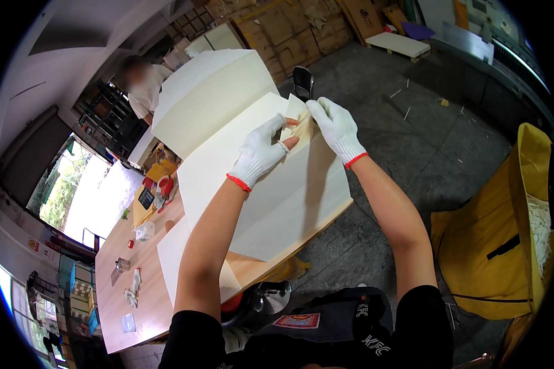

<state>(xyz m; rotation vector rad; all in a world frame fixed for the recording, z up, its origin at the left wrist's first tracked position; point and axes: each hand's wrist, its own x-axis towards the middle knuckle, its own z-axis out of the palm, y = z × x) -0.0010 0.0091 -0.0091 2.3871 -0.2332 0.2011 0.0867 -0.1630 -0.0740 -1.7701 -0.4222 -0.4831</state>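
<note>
Large white cardboard sheets (246, 215) lie stacked and creased on the table in front of me. At their far right corner a thin cream-coloured paper flap (302, 126) is bent up and wrinkled. My left hand (261, 147), in a white knitted glove with a red cuff and bare thumb and index tips, rests there with those tips apart, touching the flap. My right hand (337, 128), gloved alike, has its fingers closed on the flap's outer edge; its fingertips are partly hidden. A taller folded white sheet (218, 98) rises beyond the left hand.
The wooden table (160, 295) holds a calculator (146, 197), a red tape roll (165, 184) and a metal cup (122, 264) at left. Another person (144, 86) stands behind the sheets. A yellow bag (486, 252) stands at right; a black object (303, 81) lies past the corner.
</note>
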